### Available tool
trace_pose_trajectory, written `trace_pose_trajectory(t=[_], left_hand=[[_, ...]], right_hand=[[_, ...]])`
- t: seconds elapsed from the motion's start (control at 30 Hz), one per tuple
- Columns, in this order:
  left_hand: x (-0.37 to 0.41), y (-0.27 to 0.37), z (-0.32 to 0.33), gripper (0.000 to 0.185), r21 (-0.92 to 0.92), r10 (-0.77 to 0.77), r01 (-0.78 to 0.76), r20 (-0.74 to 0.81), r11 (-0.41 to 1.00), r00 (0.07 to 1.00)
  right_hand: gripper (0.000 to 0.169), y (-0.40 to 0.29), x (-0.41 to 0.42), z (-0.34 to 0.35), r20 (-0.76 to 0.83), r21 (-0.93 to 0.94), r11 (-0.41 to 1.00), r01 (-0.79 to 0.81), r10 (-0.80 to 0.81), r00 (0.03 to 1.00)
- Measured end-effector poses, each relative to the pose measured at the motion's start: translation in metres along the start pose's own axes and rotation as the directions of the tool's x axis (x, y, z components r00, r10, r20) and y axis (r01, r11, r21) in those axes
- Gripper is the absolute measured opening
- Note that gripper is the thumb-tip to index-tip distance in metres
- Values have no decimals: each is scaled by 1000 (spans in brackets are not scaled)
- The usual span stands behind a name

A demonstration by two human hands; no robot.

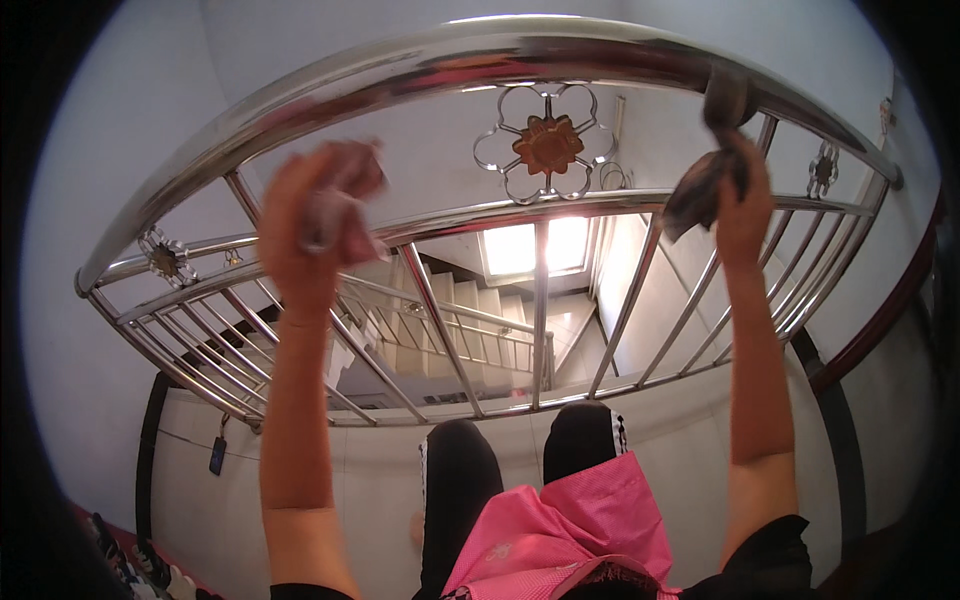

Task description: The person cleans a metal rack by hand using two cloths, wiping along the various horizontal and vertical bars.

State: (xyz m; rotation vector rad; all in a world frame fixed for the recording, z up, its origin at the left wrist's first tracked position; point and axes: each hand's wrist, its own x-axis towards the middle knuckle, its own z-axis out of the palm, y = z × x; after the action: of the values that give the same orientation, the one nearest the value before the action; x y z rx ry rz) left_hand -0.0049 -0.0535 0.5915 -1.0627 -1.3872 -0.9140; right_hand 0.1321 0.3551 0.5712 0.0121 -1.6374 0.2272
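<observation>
My left hand, blurred, grips a crumpled pinkish cloth. It is held up before the left part of a stainless steel railing, below the thick curved handrail. On the right, my right hand holds a dark cloth that hangs to the left of the fingers. A dark shape on the handrail above may be part of that cloth or a reflection; I cannot tell which. Between my hands, a metal flower ornament with a copper-coloured centre sits under the handrail.
Below the railing, a staircase descends past a bright window. Pale floor tiles lie under my legs, partly covered by a pink apron. A dark tag hangs at the railing's lower left. Shoes stand at bottom left.
</observation>
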Motion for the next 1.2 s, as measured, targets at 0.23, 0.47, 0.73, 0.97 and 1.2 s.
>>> trace_pose_trajectory(t=[0.23, 0.47, 0.73, 0.97, 1.2], left_hand=[[-36, 24, 69, 27, 276, -211, 137, 258, 951, 943], [1, 17, 92, 32, 568, -556, 226, 515, 791, 652], [6, 13, 94, 42, 502, -602, 348, 546, 792, 582], [1, 5, 93, 48, 404, -591, 432, 565, 806, 576], [0, 1, 97, 48, 382, -628, 502, 549, 776, 552]], right_hand=[[23, -21, -23, 22, 356, -185, 981, 58, 12, 934], [36, -23, 22, 40, 672, -430, 901, -52, 358, 648], [39, -20, 24, 44, 672, -420, 901, -109, 389, 629], [41, -11, 4, 43, 574, -383, 924, -26, 260, 776], [43, 4, 0, 48, 543, -319, 945, -74, 246, 803]])
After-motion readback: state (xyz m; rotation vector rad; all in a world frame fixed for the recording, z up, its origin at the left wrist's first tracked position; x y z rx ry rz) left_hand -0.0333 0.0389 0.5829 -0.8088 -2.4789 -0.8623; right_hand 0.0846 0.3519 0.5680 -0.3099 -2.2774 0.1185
